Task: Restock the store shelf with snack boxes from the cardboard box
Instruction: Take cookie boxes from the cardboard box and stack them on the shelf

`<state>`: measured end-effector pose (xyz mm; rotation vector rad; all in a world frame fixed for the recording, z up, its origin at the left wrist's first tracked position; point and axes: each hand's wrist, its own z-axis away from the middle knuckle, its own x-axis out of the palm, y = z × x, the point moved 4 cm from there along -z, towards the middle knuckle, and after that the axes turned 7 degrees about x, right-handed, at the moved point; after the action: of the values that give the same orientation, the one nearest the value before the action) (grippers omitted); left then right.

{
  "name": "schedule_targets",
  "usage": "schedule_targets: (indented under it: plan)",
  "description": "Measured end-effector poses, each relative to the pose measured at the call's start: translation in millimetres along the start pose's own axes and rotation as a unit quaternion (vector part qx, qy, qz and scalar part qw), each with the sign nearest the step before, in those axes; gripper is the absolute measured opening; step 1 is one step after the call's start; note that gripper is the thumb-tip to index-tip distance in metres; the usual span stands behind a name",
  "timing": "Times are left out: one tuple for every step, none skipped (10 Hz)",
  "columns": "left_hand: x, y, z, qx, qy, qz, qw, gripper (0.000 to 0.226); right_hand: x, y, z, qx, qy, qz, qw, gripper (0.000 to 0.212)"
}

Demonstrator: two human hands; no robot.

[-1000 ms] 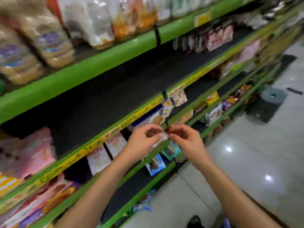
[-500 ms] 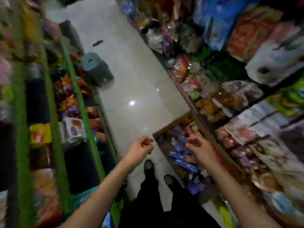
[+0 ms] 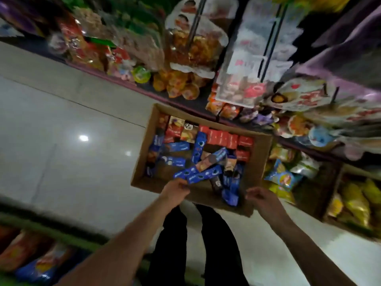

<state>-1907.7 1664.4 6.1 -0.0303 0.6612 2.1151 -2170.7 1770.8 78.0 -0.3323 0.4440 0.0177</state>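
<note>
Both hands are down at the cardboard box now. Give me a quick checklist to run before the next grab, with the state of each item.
1. Cardboard box open and within reach: ok, it sits on the floor right in front of the feet.
2. Stock left inside: ok, blue snack boxes and red snack boxes lie loose in it.
3. Left hand on a box: cannot tell; its fingers reach a blue box at the near edge, but the grip is blurred.
4. Right hand free: ok, fingers loosely curled and holding nothing.
5. Target shelf space: cannot tell, the view points down at the box.
</note>
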Motion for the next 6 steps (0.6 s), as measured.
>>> schedule_targets:
  plan:
    - [15, -17, -68, 0.021, -0.034, -0.074, 0.996, 0.012, 38, 34, -58, 0.066, -0.019, -0.020, 0.997, 0.020]
    - [38, -39, -135, 0.032, -0.061, -0.125, 0.990, 0.008, 77, 58, -123, 0.100, -0.039, -0.036, 0.994, 0.017]
    - [63, -63, -202, 0.051, -0.074, -0.177, 0.980, 0.022, 111, 72, -183, 0.078, -0.049, -0.007, 0.996, 0.007]
    - [87, -89, -257, 0.051, -0.092, -0.198, 0.974, 0.037, 143, 91, -238, 0.068, -0.067, 0.002, 0.995, 0.010]
    - [107, -113, -300, 0.059, -0.081, -0.206, 0.973, 0.041, 179, 112, -298, 0.013, -0.065, 0.222, 0.973, 0.024]
    - [122, -130, -333, 0.084, -0.049, -0.180, 0.979, 0.025, 191, 129, -324, 0.057, -0.010, 0.094, 0.994, 0.018]
